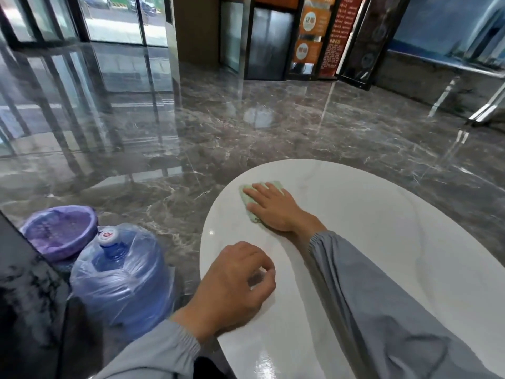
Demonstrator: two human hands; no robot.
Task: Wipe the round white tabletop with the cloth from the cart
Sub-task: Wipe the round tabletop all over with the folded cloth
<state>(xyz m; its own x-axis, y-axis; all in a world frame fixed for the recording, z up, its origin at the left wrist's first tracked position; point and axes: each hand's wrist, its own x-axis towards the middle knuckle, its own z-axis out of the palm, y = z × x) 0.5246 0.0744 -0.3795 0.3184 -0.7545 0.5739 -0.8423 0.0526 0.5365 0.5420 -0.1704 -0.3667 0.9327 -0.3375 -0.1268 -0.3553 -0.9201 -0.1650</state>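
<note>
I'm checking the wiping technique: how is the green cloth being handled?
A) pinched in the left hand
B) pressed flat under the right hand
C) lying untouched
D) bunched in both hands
B: the right hand lies with straight fingers flat on the cloth on the tabletop; the left hand rests apart, holding nothing.

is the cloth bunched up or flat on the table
Flat. The green cloth lies pressed on the white tabletop under the straight fingers of the right hand; how many layers, cannot tell.
</note>
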